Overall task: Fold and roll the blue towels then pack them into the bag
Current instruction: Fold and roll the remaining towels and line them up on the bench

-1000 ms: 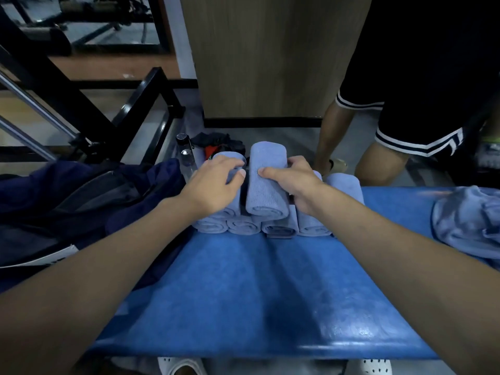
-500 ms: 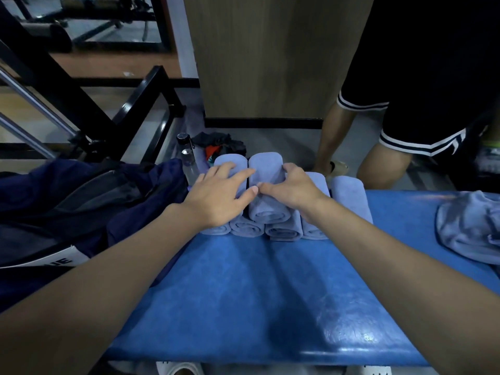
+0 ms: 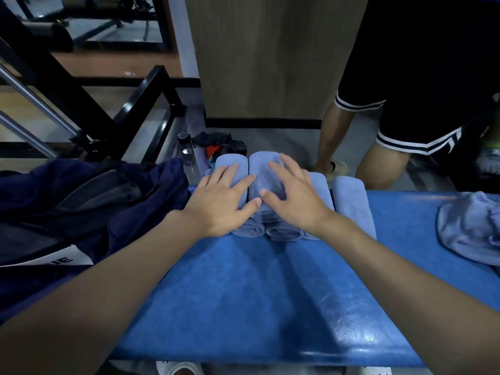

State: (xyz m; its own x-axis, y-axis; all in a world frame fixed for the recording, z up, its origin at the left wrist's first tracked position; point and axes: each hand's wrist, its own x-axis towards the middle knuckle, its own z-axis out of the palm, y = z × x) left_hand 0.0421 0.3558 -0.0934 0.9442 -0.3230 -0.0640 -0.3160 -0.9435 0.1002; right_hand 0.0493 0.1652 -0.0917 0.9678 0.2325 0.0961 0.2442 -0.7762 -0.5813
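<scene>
Stack of rolled light-blue terry towels (image 3: pixel 263 169) at the far edge of the blue padded counter (image 3: pixel 257 293). Left hand (image 3: pixel 221 201) and right hand (image 3: pixel 295 198) lie flat on the top rolls, fingers straight, gripping nothing. Dark navy fabric bag (image 3: pixel 94 201) at the counter's left end.

Bare bench (image 3: pixel 243 307) in front of rolled towels (image 3: pixel 263 169); bag (image 3: pixel 89 201) blocks left, loose towel (image 3: pixel 470 226) right.
</scene>
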